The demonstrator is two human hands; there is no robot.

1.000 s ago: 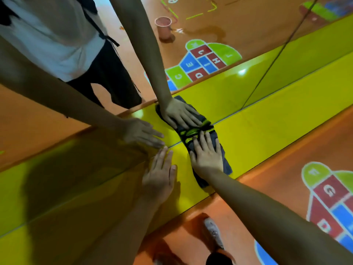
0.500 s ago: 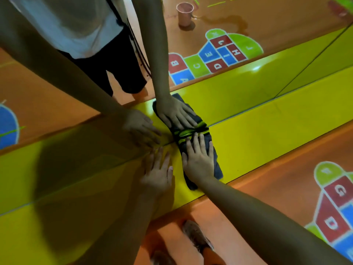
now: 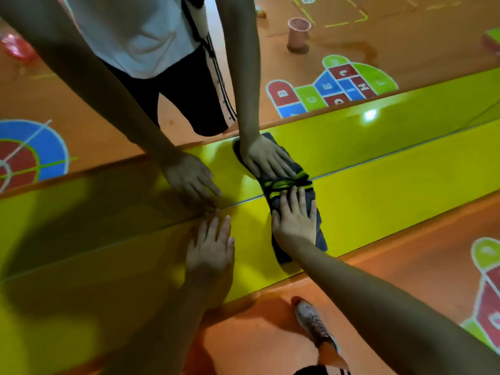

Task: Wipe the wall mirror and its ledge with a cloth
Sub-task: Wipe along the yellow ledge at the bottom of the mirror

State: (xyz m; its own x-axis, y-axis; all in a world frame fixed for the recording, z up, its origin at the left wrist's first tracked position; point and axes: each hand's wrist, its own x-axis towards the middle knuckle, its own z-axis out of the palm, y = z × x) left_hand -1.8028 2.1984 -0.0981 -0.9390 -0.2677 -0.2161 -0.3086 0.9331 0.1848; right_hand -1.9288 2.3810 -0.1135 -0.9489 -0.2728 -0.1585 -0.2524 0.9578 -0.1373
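Note:
A dark grey cloth with green stripes (image 3: 321, 237) lies across the yellow-green ledge (image 3: 384, 190), its far end against the wall mirror (image 3: 422, 39). My right hand (image 3: 295, 221) presses flat on the cloth with fingers straight, the tips near the mirror's bottom edge. To its left, my left hand (image 3: 211, 247) rests flat on the bare ledge, fingers pointing at the mirror. The mirror repeats both hands, the cloth and my body.
The orange floor (image 3: 405, 255) has painted hopscotch markings (image 3: 487, 301) at the right. My shoe (image 3: 313, 324) stands just below the ledge. A pink cup (image 3: 297, 33) and a target marking (image 3: 29, 152) appear only as reflections in the mirror.
The view has swung about. My right hand and the cloth appear to have slid a little left along the ledge, with my left hand staying flat beside them.

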